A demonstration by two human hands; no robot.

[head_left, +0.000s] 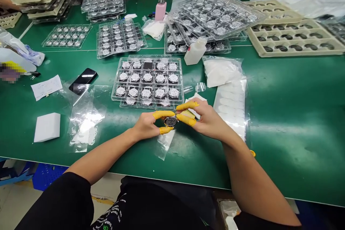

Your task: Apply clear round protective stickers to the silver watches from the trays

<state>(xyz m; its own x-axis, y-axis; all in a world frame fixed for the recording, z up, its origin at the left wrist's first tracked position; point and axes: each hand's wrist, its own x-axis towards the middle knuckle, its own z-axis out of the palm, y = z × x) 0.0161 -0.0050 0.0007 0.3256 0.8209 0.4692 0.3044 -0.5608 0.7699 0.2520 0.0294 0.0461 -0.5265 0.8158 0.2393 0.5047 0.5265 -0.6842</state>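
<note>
A round watch case without a strap, its dark face carrying pale markings, is held over the near part of the table. My left hand grips it from the left, the yellow-covered fingertips above and below its rim. At its upper right edge, the yellow-covered thumb and forefinger of my right hand close in a pinch; what exactly lies between those tips is too small to make out. Just beyond my hands stands a stack of clear trays with silvery watch cases in square pockets. One back-row pocket shows only black.
Around me lie a white block, clear film, a phone, a paper slip, a white bottle and a bag of white pieces. Stacked trays stand behind. Other people work across the table.
</note>
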